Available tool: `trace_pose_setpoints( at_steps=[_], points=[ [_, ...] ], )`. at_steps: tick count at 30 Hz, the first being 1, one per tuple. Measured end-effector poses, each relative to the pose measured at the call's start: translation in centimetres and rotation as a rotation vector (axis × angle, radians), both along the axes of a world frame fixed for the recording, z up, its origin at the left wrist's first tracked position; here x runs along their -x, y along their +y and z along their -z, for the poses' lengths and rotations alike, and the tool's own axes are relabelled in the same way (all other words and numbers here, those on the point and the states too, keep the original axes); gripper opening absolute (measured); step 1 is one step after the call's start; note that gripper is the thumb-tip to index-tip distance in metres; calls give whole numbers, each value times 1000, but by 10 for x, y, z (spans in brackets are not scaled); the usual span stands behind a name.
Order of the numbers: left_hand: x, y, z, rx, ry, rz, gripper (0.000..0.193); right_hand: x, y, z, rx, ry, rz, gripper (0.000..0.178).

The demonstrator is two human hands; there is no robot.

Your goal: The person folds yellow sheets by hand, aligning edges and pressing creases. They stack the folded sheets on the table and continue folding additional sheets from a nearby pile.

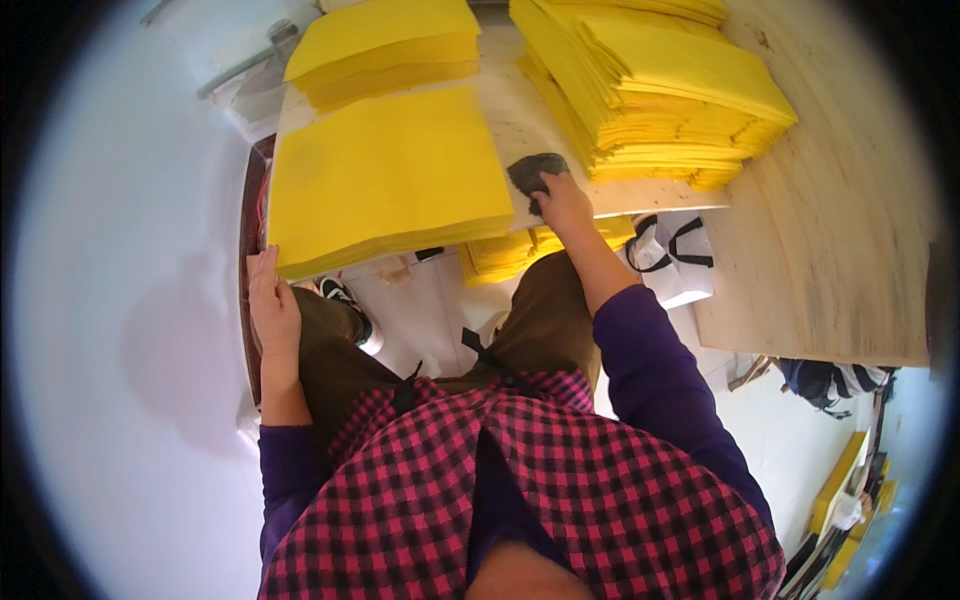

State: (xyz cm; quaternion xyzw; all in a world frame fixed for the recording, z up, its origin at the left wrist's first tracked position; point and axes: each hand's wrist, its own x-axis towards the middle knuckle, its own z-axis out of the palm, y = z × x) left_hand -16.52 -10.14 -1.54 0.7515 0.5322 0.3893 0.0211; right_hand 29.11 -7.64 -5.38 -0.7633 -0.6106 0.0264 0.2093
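Observation:
A stack of flat yellow sheets point(390, 170) lies on the pale wooden table in front of me. My left hand point(273, 308) is at its near left corner, fingers stretched out, with the fingertips at or against the corner. No object shows in that hand. Just right of the stack, my right hand point(563, 205) is closed on a crumpled dark grey cloth point(536, 172), which rests on the bare wood. The far part of the cloth sticks out beyond my fingers.
A second yellow stack point(385, 50) lies behind the first. A taller pile of yellow pieces point(670, 100) stands at the far right beside a wooden panel point(820, 220). Below the tabletop are more yellow pieces point(500, 258) and a white bag point(675, 265) with black handles. A white wall point(130, 300) runs along the left.

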Motion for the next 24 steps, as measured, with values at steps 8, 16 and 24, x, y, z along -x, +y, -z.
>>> trace_pose_setpoints(
  at_steps=[8,16,24],
  points=[
    [6,2,6,-38,-87,-10,42,-14,9,20,-297,155,36,18],
    [10,0,1,-3,-207,-13,41,-14,-18,7,-405,290,-87,22],
    [17,20,-20,-34,-140,90,27,40,-34,-41,-502,351,-252,15]
  ],
)
